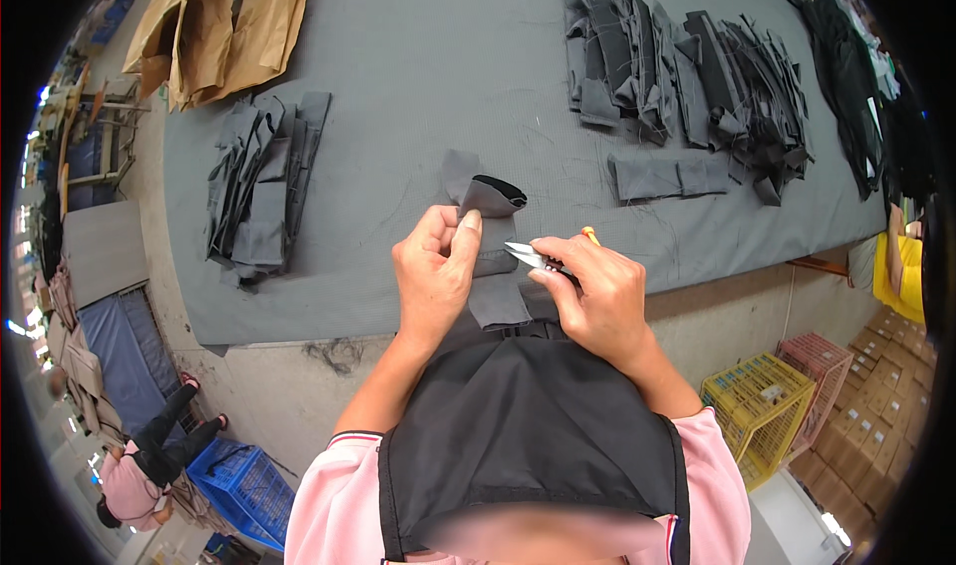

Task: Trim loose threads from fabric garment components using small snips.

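Note:
Between the thumb and fingers of my left hand (pixel 435 266) is pinched a dark grey fabric strip (pixel 495 301). Its upper end folds into a loop with a black inside, and the lower part hangs over the table edge toward my black apron. My right hand (pixel 597 291) grips small thread snips (pixel 525 255), their silvery blades pointing left, close beside the strip. The blades look slightly apart. A yellow bit of the snips shows above my right fingers. Whether the blades touch the cloth I cannot tell.
A grey cloth-covered table (pixel 418 87) lies before me. One pile of grey strips (pixel 264 187) is at left, larger strip bundles (pixel 687 77) at far right, and a brown paper bag (pixel 219 32) at far left. Yellow crate (pixel 757 411) and blue crate (pixel 239 490) stand below. Another person (pixel 139 475) is at lower left.

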Demonstrator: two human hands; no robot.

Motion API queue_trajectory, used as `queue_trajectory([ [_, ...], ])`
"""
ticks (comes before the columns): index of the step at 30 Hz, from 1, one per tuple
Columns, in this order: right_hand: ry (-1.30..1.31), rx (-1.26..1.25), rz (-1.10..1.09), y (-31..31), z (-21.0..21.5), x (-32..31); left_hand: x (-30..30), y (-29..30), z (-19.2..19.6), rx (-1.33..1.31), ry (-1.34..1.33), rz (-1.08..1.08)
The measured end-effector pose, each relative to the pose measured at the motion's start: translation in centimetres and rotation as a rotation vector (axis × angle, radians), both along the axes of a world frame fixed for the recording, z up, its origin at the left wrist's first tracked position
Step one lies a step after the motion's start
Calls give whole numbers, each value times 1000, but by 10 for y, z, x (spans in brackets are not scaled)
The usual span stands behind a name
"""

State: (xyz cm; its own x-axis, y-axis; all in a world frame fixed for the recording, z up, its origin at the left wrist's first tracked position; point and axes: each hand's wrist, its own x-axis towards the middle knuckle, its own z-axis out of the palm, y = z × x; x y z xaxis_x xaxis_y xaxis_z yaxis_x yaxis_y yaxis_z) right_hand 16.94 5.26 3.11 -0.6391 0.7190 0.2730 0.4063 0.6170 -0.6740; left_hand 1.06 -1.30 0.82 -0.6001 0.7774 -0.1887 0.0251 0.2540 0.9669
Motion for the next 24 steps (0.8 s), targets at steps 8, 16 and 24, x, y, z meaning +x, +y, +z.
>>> queue_trajectory([
  [8,65,-29,-62,-1,0,1,0,1,-2,39,46,15],
  [16,272,-405,-122,-2,-10,0,-14,1,-9,27,-477,45],
  [24,277,-228,-39,-2,-18,-6,-12,0,-4,-20,-765,69],
])
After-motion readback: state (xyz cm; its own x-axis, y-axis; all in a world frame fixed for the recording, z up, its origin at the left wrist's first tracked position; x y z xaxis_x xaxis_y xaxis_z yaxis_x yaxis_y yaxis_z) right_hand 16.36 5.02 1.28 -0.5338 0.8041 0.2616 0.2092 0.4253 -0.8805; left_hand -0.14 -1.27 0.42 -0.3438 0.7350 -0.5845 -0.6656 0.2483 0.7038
